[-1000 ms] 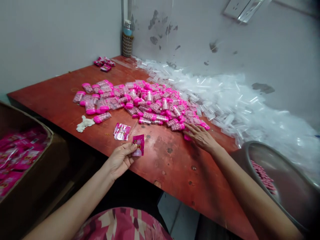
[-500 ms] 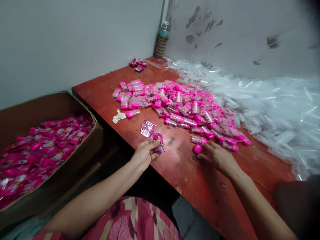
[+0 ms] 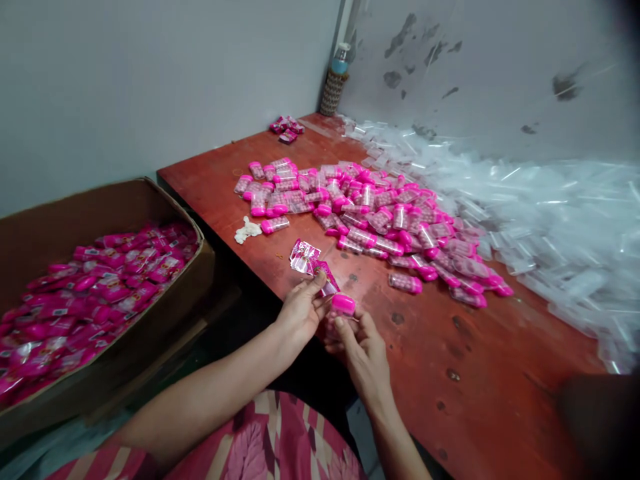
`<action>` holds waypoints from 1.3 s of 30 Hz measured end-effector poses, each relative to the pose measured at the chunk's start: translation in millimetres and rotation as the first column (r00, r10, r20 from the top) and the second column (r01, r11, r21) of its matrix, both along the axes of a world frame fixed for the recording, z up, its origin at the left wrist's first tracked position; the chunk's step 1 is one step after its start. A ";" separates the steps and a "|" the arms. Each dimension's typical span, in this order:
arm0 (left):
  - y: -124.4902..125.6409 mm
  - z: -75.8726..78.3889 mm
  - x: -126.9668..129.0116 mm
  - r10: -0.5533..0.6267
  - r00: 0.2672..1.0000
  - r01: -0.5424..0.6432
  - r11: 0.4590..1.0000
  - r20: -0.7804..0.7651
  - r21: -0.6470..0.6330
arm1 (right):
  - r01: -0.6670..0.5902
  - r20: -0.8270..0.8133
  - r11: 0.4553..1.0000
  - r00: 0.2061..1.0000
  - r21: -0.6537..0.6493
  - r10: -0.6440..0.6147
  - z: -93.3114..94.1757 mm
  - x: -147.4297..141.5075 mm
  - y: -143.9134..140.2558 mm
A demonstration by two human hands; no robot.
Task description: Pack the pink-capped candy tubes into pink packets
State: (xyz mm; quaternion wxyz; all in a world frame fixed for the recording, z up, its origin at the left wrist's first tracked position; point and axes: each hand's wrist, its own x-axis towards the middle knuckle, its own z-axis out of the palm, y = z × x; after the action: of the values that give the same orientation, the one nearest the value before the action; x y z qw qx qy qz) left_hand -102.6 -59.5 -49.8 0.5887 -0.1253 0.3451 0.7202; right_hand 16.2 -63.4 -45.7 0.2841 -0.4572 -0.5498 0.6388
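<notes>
Viewpoint: seen from the person's own head, looking down at two bare hands that meet over the near edge of a red counter (image 3: 500, 360).
Left hand: the left hand (image 3: 299, 313) pinches a small pink sachet (image 3: 327, 279) between thumb and forefinger, fingers closed on it, holding it up beside the other hand so the two items sit together.
Right hand: the right hand (image 3: 364, 350) grips a pink-capped tube (image 3: 342, 305) with its fingertips, cap uppermost, just above the counter's edge and touching or almost touching the sachet.
Spare sachet: a second shiny sachet (image 3: 303, 256) lies flat on the counter just beyond the left thumb, within easy reach.
Filled tubes: a wide heap of pink-capped tubes (image 3: 370, 213) spreads across the middle of the counter, straight ahead of the hands.
Empty tubes: a large drift of clear plastic tubes (image 3: 550, 220) lies to the right, banked against the wall.
Box: an open cardboard box (image 3: 165, 200) stands at the left, below counter level, holding many pink packets (image 3: 100, 280).
Far corner: a bottle (image 3: 336, 80) stands upright against the wall, with a few pink packets (image 3: 286, 127) nearby.
Small item: a white crumpled scrap (image 3: 247, 231) rests near the heap's left edge.
</notes>
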 end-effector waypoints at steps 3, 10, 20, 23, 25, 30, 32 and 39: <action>-0.5 4.6 2.2 0.022 1.000 -0.023 1.000 -0.020 -0.009 | 0.036 -0.041 0.999 0.998 -0.024 -0.037 -2.9 -5.2 0.5; -2.3 4.5 0.6 -0.005 1.000 0.004 1.000 -0.027 -0.003 | 0.078 -0.103 0.995 0.991 -0.056 -0.083 -6.8 -11.7 -1.3; -8.2 6.8 -5.5 -0.161 0.937 0.217 0.963 -0.309 0.157 | 0.068 -0.106 0.998 0.992 0.003 -0.067 -12.4 -11.7 3.6; -8.7 4.6 -7.1 -0.207 0.914 0.277 0.947 -0.350 0.162 | 0.080 -0.070 0.993 0.995 0.082 -0.074 -11.9 -10.7 2.2; -8.5 3.1 -7.2 -0.257 0.894 0.317 0.942 -0.366 0.113 | 0.093 -0.050 0.988 0.995 0.126 -0.087 -11.7 -10.3 1.2; -7.8 2.1 -11.4 -0.327 0.836 0.388 0.920 -0.441 0.052 | 0.088 -0.086 0.992 0.993 0.086 -0.080 -13.5 -8.9 3.6; -7.9 2.2 -14.6 -0.374 0.786 0.441 0.897 -0.492 0.023 | 0.019 -0.183 0.999 0.983 -0.041 -0.027 -14.6 -7.9 6.0; -10.3 0.0 -13.1 -0.387 0.703 0.463 0.886 -0.596 -0.028 | 0.082 -0.116 0.995 0.990 0.056 -0.075 -11.5 -6.1 10.4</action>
State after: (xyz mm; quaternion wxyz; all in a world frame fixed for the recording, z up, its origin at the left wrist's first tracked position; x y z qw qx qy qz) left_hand -115.7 -69.8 -49.8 0.6097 0.2227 0.4836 0.5872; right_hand 10.1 -53.0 -57.2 0.3535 -0.4326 -0.5332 0.6352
